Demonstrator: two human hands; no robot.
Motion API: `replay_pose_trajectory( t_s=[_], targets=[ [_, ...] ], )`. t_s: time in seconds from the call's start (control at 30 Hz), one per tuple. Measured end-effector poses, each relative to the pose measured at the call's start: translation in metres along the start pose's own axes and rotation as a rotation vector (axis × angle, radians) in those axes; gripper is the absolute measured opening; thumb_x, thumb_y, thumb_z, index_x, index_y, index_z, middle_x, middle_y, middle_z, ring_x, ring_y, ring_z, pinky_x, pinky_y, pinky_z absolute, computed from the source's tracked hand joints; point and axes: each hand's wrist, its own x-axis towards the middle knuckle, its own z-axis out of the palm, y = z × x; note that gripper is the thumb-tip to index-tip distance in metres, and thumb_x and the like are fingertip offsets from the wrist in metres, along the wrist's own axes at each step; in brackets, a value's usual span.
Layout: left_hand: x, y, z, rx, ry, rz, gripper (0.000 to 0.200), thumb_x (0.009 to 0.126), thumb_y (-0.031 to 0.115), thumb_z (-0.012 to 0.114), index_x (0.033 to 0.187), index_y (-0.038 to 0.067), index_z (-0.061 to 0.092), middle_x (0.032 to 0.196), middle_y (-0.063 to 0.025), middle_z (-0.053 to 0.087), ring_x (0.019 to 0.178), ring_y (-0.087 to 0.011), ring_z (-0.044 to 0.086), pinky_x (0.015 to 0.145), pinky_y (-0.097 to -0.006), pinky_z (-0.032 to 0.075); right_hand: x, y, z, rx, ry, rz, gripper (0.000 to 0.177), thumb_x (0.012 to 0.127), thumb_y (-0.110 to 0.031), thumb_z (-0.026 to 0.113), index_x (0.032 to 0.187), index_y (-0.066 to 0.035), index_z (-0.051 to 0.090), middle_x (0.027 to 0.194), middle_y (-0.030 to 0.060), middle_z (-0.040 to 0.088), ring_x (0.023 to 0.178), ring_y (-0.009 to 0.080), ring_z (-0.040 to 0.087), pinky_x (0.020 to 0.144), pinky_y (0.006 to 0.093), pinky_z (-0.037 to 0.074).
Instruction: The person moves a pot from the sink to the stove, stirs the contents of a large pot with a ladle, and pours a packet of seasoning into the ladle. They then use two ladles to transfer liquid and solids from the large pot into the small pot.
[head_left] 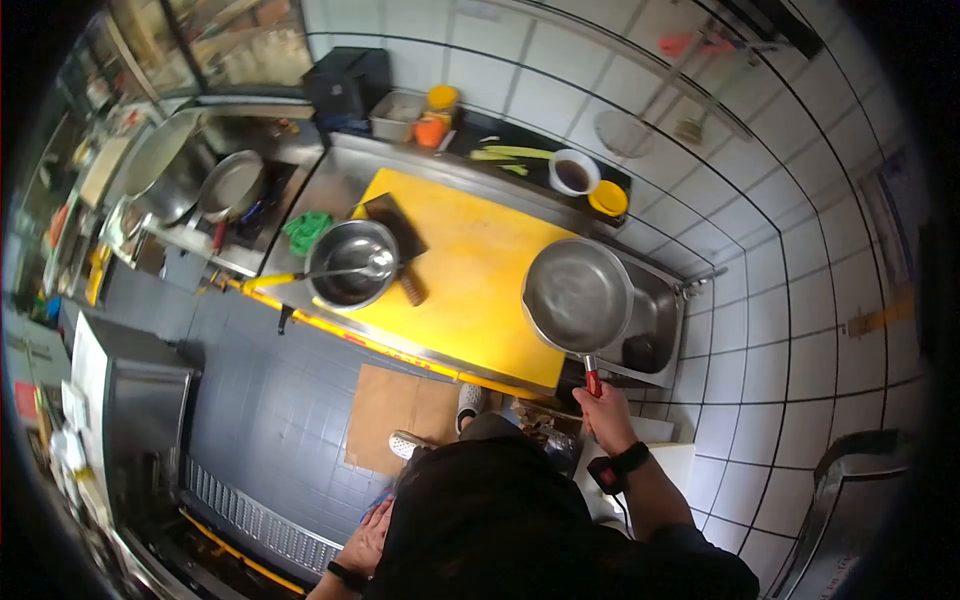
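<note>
My right hand (606,418) is closed around the red handle of a frying pan (578,293). The pan is over the right end of the yellow cutting board (470,230) and the near edge of the sink (655,315); its inside looks bare and grey. Low beside my dark clothing, my left hand (372,535) has its fingers curled, with a bit of blue showing past them; what it is, I cannot make out. On the board's left side stands a metal bowl (350,285) with a yellow-handled ladle (375,264) in it. A cleaver (398,222) lies partly behind the bowl.
A wok (232,186) sits on the stove at left, near a large pot (165,170). Green cloth (308,232) lies beside the bowl. On the back ledge are a white bowl of dark liquid (573,175), green stalks (515,153) and yellow-lidded containers (442,98). Cardboard (385,415) covers the floor.
</note>
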Motion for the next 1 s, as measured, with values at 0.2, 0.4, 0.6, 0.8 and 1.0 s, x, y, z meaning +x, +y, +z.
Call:
replay_pose_trajectory(
  t_s=[0.2,0.4,0.6,0.8,1.0],
  targets=[
    [-0.044,0.008,0.001,0.068,0.101,-0.056,0.084,0.087,0.042,0.057,0.155,0.0,0.03,0.161,-0.0244,0.027,0.151,-0.0411,0.024,0.122,-0.0509,0.022,-0.042,-0.032,0.056,-0.127,-0.197,-0.007,0.023,0.094,-0.017,0.071,0.082,-0.009,0.053,0.062,-0.0037,0.05,0.047,0.006,0.046,0.041,0.0241,0.036],
    [-0.101,-0.001,0.018,0.142,0.233,-0.065,0.101,0.078,0.05,0.064,0.157,0.0,0.024,0.163,-0.0223,0.025,0.152,-0.0403,0.023,0.124,-0.0489,0.02,-0.074,-0.052,0.13,-0.23,-0.401,-0.064,0.02,0.094,-0.014,0.071,0.084,-0.009,0.054,0.06,-0.0042,0.049,0.044,0.0055,0.045,0.04,0.0231,0.037],
    [-0.159,0.0,0.056,0.052,0.397,-0.24,0.092,0.087,0.049,0.057,0.158,0.001,0.023,0.164,-0.0201,0.025,0.152,-0.0381,0.023,0.124,-0.0489,0.019,-0.094,-0.064,0.218,-0.405,-0.626,-0.142,0.02,0.096,-0.016,0.07,0.085,-0.009,0.054,0.059,-0.0037,0.05,0.044,0.0058,0.046,0.041,0.0237,0.037],
    [-0.191,0.02,0.096,-0.004,0.626,-0.434,0.087,0.088,0.042,0.059,0.157,0.0,0.025,0.162,-0.0213,0.027,0.15,-0.0403,0.027,0.122,-0.05,0.023,-0.114,-0.082,0.324,-0.569,-0.875,-0.236,0.019,0.096,-0.016,0.07,0.085,-0.008,0.055,0.059,-0.0033,0.051,0.045,0.0064,0.046,0.041,0.0238,0.037],
    [-0.199,0.046,0.128,-0.113,0.885,-0.634,0.088,0.085,0.037,0.065,0.154,-0.002,0.029,0.16,-0.0231,0.03,0.148,-0.0418,0.029,0.12,-0.0513,0.026,-0.141,-0.098,0.441,-0.73,-1.105,-0.356,0.021,0.095,-0.016,0.07,0.084,-0.008,0.054,0.059,-0.0031,0.05,0.043,0.0065,0.046,0.039,0.0238,0.038]
  ],
)
